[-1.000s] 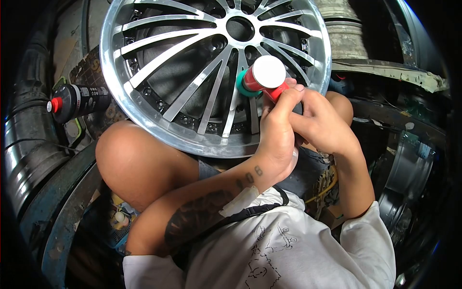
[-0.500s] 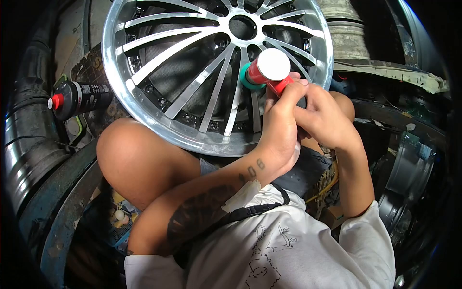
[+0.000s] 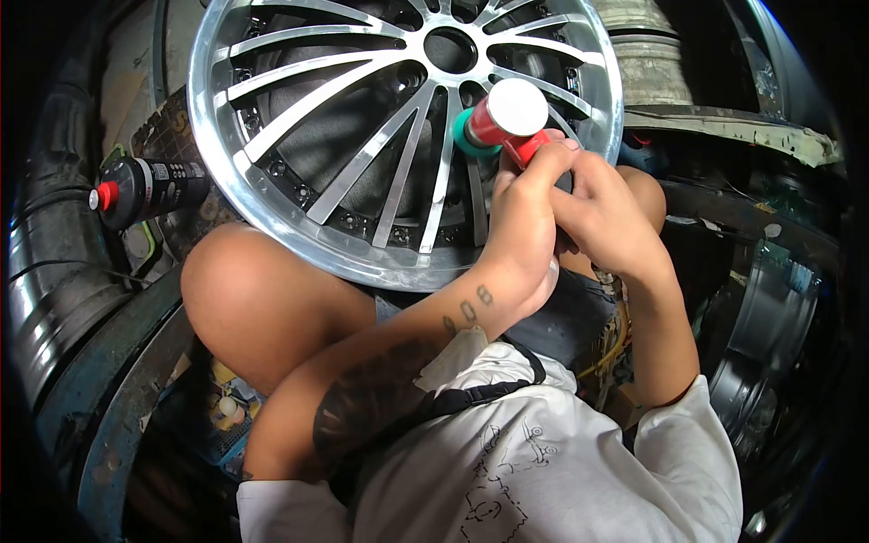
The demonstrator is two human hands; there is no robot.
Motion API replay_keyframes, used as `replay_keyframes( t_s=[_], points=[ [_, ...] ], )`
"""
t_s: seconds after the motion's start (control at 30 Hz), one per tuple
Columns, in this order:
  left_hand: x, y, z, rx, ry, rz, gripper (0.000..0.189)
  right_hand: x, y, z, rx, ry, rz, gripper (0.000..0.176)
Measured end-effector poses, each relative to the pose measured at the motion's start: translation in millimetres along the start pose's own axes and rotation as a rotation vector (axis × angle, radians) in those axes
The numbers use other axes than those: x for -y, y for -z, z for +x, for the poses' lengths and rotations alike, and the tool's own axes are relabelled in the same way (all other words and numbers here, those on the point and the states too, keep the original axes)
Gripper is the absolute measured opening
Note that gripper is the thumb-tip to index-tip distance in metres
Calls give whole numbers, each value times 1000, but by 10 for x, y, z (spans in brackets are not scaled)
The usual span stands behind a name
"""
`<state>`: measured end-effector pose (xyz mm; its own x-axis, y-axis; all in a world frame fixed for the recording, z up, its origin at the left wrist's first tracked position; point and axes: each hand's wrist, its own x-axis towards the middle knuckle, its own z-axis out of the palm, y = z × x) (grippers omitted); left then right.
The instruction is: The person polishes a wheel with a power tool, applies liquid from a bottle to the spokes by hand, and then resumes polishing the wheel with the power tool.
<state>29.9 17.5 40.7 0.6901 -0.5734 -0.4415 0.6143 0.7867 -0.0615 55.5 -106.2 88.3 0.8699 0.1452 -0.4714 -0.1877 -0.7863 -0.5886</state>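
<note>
A small red polisher (image 3: pixel 493 127) with a white round top and a green pad is over the spokes of a silver and black car wheel rim (image 3: pixel 244 185). My left hand (image 3: pixel 529 213) is wrapped round the tool's body. My right hand (image 3: pixel 611 208) closes over the same grip from the right, its fingers overlapping the left ones. Most of the tool's body is hidden under both hands. The green pad is tilted close to a spoke; whether it touches cannot be made out.
The rim leans across my bent knees (image 3: pixel 258 290). A black bottle with a red cap (image 3: pixel 154 190) stands at the left. More wheel rims (image 3: pixel 765 308) are at the right, and a pale-edged ledge (image 3: pixel 724 127) runs behind them. A blue basket (image 3: pixel 231 443) sits low at the left.
The polisher has moved slightly away from me, up across the rim, with both hands still round it. The rim appears a few pixels further left in view.
</note>
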Motion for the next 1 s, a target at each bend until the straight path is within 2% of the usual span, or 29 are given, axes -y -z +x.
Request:
replay_keyframes(
  t_s=[0.07,0.1,0.2,0.23,0.47,0.53,0.63,0.73,0.83,0.9,1.0],
  points=[
    [-7,-107,-65,-125,5,20,37,38,-20,-56,13,-81,30,32],
    [6,-93,-77,-110,-17,16,38,53,-20,-76,19,-123,45,32],
    [143,-164,-153,-133,-75,49,39,51,22,-114,107,-109,89,33],
    [105,-23,-194,-22,-62,8,39,-2,14,-101,119,-60,84,34],
    [127,-212,-108,-249,-106,68,37,8,-8,-14,102,-13,10,34],
    [111,-224,-127,-218,-136,78,37,11,27,8,153,-28,-11,34],
    [130,-71,-43,-155,-126,88,38,66,-10,21,49,-46,-2,34],
    [39,28,142,-171,-35,90,39,-74,-83,114,-1,-31,125,36],
    [19,-28,85,-193,-32,97,41,-4,-106,59,-54,-36,8,38],
    [91,-38,5,-163,-169,108,41,-12,-83,5,0,-49,-16,39],
    [130,-155,-45,-226,-198,34,40,-45,-85,-7,49,-20,19,39]
  ],
)
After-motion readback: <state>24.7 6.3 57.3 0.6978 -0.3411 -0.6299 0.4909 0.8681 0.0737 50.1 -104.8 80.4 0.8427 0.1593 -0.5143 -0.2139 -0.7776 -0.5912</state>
